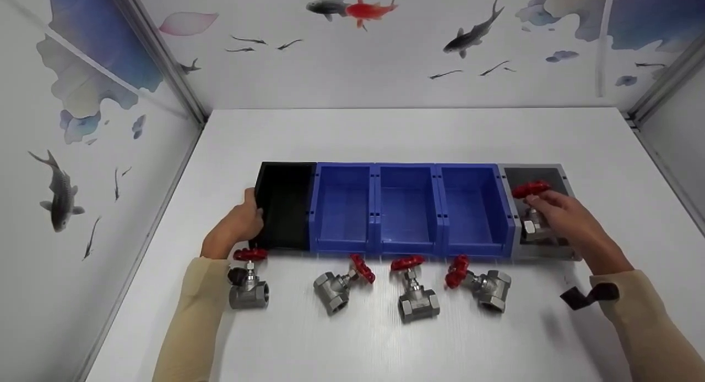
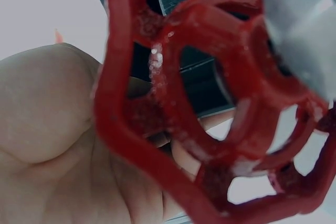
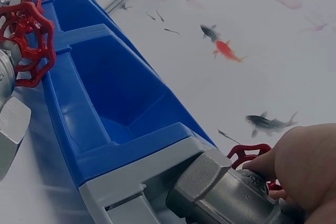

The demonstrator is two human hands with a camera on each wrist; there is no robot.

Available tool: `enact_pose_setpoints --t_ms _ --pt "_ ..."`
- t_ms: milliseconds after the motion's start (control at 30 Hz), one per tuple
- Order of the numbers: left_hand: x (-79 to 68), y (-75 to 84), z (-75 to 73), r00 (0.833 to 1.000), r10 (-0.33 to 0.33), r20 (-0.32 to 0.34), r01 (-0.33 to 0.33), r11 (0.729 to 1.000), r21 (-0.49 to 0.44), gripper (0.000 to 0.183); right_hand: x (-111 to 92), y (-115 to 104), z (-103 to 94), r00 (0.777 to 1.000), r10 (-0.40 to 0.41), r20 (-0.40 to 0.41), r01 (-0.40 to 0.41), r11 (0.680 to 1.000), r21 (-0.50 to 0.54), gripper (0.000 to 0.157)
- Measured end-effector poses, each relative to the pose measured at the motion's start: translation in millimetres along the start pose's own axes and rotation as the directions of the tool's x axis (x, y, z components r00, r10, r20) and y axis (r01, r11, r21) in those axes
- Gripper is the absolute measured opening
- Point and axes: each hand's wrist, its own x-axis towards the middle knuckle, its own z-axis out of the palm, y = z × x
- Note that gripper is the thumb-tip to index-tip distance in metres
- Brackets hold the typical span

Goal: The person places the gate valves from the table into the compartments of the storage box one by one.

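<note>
My right hand point(image 1: 570, 217) pinches a steel handwheel valve point(image 1: 533, 228) just below its red wheel. That valve is upright within the outline of the grey bin point(image 1: 545, 252) at the row's right end; whether it touches the floor of the bin is unclear. In the right wrist view, the valve's steel body point(image 3: 215, 192) is beside the bin's front edge. My left hand point(image 1: 238, 221) rests against the outer left wall of the black bin point(image 1: 283, 244). In the left wrist view, a red handwheel point(image 2: 178, 93) partly covers that hand's fingers.
Three blue bins point(image 1: 344, 247) stand between the black and grey ones. Several similar valves point(image 1: 418, 305) lie along the front of the row, one point(image 1: 249, 294) close to my left wrist. Printed white panels point(image 1: 385, 68) border the white table point(image 1: 352, 134) behind and at the sides.
</note>
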Motion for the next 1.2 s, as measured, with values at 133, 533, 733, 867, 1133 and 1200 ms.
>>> enact_pose_setpoints --t_ms 133,533,733,867,1133,1200 --pt "0.5 -1.0 0.3 1.0 0.013 -0.003 -0.013 1.0 -0.001 0.055 0.7 -0.8 -0.6 1.0 0.008 0.013 -0.008 1.0 0.029 0.066" --pt "1.2 -1.5 2.7 1.0 0.013 -0.019 -0.014 1.0 -0.011 0.056 2.1 -1.8 0.1 0.999 0.034 0.032 -0.034 0.999 0.006 0.075" --pt "1.2 -1.5 2.8 1.0 0.013 -0.019 -0.014 1.0 -0.009 0.056 3.6 -0.1 0.4 0.999 0.025 0.024 -0.025 1.0 0.005 0.075" --pt "1.2 -1.7 2.5 1.0 0.011 -0.019 -0.011 1.0 -0.009 0.055 5.7 2.2 0.9 1.0 0.011 0.003 -0.011 1.0 0.007 0.069" --pt "2.1 -2.3 2.1 1.0 0.024 -0.012 -0.024 1.0 -0.008 0.055 8.6 4.9 2.3 1.0 0.01 0.004 -0.01 0.999 0.033 0.065" --pt "1.9 -2.4 1.9 1.0 0.025 -0.007 -0.025 1.0 -0.008 0.054 9.2 5.6 2.5 1.0 0.015 0.011 -0.015 0.999 0.046 0.064"
